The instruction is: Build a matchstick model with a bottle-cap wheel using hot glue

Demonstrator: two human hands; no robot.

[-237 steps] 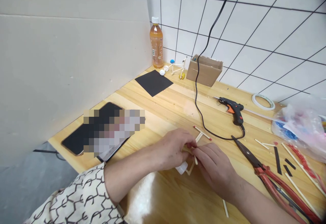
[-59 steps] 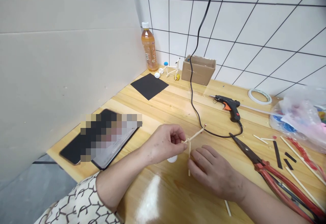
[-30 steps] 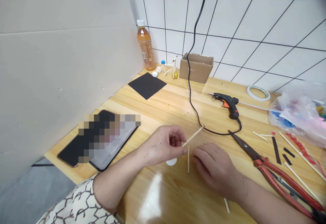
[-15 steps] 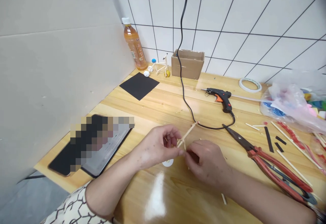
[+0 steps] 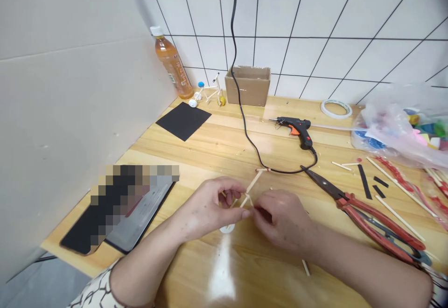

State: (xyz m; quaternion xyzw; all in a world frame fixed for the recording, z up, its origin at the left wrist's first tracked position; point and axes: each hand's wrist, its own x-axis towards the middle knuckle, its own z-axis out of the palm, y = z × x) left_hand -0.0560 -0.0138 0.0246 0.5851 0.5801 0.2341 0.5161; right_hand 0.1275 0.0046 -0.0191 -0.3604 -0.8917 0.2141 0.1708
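A small frame of thin wooden sticks (image 5: 255, 182) stands over the middle of the table, its upper end beside the black cord. My left hand (image 5: 219, 203) is closed round the frame's left side, thumb pointing right. On the other side, my right hand (image 5: 282, 219) pinches the frame's lower right stick; its fingertips are partly hidden. A white disc (image 5: 227, 228) lies beneath my left thumb. Farther back, a stick model with blue, white and yellow parts (image 5: 211, 93) stands near a cardboard box (image 5: 248, 86).
A black glue gun (image 5: 297, 128), red-handled pliers (image 5: 364, 214) and a tape ring (image 5: 336, 108) lie to the right, near loose sticks and a plastic bag (image 5: 399, 130). At left are phones (image 5: 140, 224), a black sheet (image 5: 184, 120) and a bottle (image 5: 173, 67).
The camera view has shifted, moving the background objects left. Both hands remain at the stick frame, with my left fingers slightly lower and more of the frame's joint showing.
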